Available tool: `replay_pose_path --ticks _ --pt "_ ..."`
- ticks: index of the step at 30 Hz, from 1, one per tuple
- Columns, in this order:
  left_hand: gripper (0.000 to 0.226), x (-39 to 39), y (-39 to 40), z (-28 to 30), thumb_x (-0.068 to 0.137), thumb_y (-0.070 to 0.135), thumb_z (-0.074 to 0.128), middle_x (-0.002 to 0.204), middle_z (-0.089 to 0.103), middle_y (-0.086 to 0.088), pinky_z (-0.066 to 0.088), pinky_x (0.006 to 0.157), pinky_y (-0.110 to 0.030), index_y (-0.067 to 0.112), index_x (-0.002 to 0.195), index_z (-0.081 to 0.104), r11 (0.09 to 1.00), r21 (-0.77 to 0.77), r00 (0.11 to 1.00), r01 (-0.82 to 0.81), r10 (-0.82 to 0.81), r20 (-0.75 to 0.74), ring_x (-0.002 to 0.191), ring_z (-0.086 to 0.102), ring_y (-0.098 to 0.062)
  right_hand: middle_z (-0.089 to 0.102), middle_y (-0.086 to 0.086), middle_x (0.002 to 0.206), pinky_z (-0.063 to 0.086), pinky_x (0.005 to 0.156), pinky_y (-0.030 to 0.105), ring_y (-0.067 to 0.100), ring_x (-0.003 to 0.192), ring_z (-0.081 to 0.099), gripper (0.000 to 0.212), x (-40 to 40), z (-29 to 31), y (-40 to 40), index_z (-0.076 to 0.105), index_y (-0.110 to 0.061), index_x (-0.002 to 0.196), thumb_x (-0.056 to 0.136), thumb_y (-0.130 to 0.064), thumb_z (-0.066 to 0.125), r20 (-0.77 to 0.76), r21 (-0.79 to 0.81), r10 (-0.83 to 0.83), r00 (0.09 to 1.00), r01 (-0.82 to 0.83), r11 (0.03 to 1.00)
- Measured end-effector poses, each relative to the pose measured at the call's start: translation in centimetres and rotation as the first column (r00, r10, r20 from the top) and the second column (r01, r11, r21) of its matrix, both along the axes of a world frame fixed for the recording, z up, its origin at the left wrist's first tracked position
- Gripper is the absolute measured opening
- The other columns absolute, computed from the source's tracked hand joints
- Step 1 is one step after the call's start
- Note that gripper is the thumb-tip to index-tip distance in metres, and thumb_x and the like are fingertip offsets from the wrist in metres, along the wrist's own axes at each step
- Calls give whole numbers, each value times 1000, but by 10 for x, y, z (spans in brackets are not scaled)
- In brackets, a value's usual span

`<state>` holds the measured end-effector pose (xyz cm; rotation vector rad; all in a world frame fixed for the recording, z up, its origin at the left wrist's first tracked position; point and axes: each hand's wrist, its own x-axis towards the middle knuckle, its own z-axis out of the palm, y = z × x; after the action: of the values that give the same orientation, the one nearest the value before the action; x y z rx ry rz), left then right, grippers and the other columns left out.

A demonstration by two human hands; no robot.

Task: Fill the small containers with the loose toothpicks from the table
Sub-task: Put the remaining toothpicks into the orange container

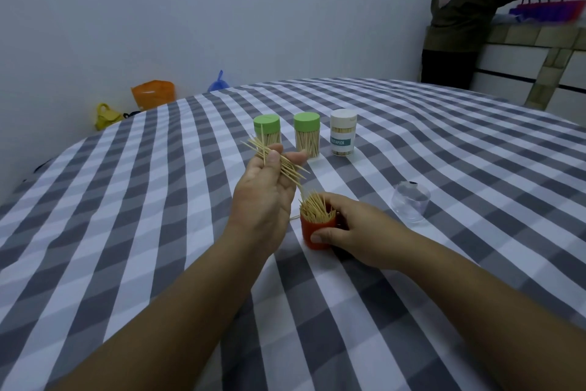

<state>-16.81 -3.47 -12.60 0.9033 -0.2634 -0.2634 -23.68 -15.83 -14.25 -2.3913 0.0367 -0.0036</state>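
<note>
Head view shows the red container (318, 230) near the middle of the table, already bristling with upright toothpicks that stand well above its rim. The right hand (355, 229) wraps around it, thumb across the near wall and fingers behind, steadying it on the checked tablecloth (158, 232). Just to its left and raised above it, the left hand (264, 194) pinches a loose bundle of toothpicks (276, 158) between thumb and fingers, the sticks fanned and slanting down toward the red container's mouth.

Farther back stand three closed containers in a row: two with green lids (267, 130) (306, 134) and one with a white lid (343, 132), all packed with toothpicks, so those look finished. A clear cap (410, 204) lies to the right of the red container, apparently its cover, still off. One stray toothpick (294, 217) peeks out on the cloth beside the left wrist. My judgement is that the task is near its end: the held bundle must go in, then the cap.

Only the white-lidded container carries readable print, a teal band reading "TOOTHPICK"; smaller text there is too fine to read.
</note>
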Motion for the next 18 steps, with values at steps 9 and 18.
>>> replay_pose_path --ticks 9,18 --pt "18 -5 -2 -9 102 17 35 90 69 -6 47 97 -37 15 102 53 968 247 999 42 -33 -41 97 64 -17 54 -8 131 40 99 25 12 119 51 58 0 -2 -1 38 -34 140 88 -31 64 7 24 3 1000 -3 1000" --pt "26 -18 -5 -17 102 27 36 103 52 12 43 66 -19 30 113 60 840 541 995 39 -81 53 87 49 -3 58 -6 126 42 94 24 12 112 54 54 0 -2 -2 40 -34 137 89 -29 63 16 22 9 1000 -9 1000"
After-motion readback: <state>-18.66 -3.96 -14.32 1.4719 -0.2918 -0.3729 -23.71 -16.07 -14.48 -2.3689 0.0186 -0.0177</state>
